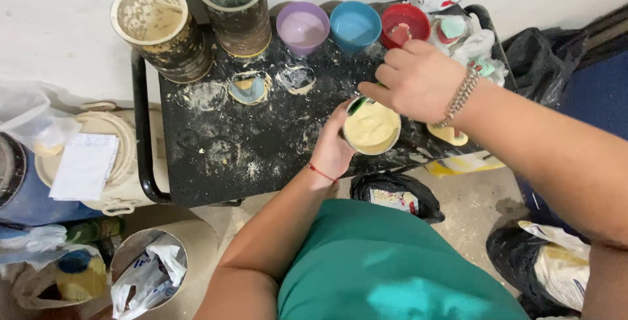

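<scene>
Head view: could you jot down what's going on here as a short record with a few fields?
Surface: black table dusted with pale powder and dried rings
Left hand: wrapped around a small cup of cream-coloured paste
Right hand: over the cup's rim, fingers pinched on something green, mostly hidden
Back row: purple bowl, blue bowl, red bowl
Back left: two tall, paste-stained tubs
Wrists: red string on the left, metal bracelet on the right

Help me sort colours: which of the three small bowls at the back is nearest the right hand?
The red bowl, rightmost, just beyond the right hand's fingers.
</scene>
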